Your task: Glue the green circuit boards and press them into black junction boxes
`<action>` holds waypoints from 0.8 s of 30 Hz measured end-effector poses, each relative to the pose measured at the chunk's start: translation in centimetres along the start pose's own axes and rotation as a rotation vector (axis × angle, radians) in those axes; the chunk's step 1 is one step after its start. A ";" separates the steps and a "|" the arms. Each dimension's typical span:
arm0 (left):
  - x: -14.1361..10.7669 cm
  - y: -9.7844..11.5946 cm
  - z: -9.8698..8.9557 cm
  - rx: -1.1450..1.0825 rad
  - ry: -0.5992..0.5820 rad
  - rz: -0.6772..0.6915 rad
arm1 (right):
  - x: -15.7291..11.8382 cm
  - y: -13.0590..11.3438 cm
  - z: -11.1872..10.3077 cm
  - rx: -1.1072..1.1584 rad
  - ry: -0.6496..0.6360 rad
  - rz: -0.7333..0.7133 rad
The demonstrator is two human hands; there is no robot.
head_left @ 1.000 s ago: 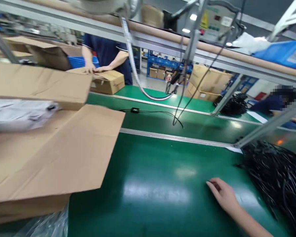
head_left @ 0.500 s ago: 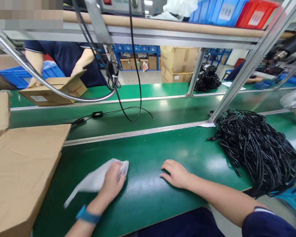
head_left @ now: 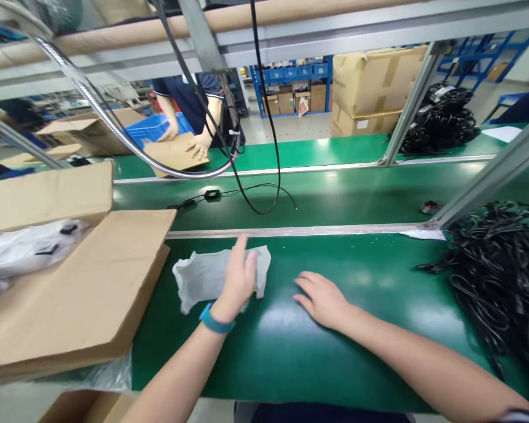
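A thin whitish plastic bag (head_left: 205, 275) lies flattened on the green table (head_left: 317, 364). My left hand (head_left: 239, 273), with a teal band at the wrist, rests over the bag's right part, its fingers stretched out and pointing away from me. To the right of the bag, my right hand (head_left: 320, 298) is on or just above the bare tabletop, palm down, with thumb and fingers apart and nothing between them.
An open cardboard box (head_left: 83, 288) holding white-wrapped items (head_left: 30, 249) stands at the left. Black cables (head_left: 502, 282) are heaped at the right. A hanging black cable (head_left: 271, 111) and metal hose (head_left: 127, 141) cross ahead. Opposite, a person's hands (head_left: 198, 145) press on cardboard (head_left: 170, 154).
The view has swung left. My left hand has let go of the bunched bag, which now lies spread out beneath it. The person opposite has flattened the box flaps.
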State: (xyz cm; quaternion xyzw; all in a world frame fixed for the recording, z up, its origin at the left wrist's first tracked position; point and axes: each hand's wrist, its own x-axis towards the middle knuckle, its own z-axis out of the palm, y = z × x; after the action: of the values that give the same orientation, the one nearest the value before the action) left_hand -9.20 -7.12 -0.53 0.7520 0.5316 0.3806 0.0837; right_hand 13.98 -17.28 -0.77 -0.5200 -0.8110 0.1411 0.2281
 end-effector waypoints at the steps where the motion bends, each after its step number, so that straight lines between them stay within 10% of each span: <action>1: -1.2 -0.9 -2.1 0.035 0.080 -0.032 | 2.2 -1.6 1.1 -0.019 -0.047 -0.086; 5: -6.2 -6.0 -7.4 0.225 0.224 -0.319 | 10.3 -8.2 6.6 -0.074 -0.180 -0.341; 11: -6.9 -9.3 -6.0 -0.244 0.135 -0.631 | 15.8 -11.5 10.4 -0.175 -0.256 -0.317; 17: -5.4 -5.1 -5.0 -0.349 0.280 -0.398 | 17.2 -5.5 6.3 -0.233 -0.340 -0.068; 24: -7.6 -6.9 -3.2 -0.325 0.194 -0.421 | 15.0 1.3 0.9 -0.385 -0.309 0.309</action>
State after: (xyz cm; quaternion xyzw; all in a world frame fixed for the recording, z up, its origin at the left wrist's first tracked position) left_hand -17.47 -11.67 -5.65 0.5620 0.6137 0.5051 0.2290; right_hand 9.13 -3.12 1.19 -0.6432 -0.7593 0.0954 -0.0252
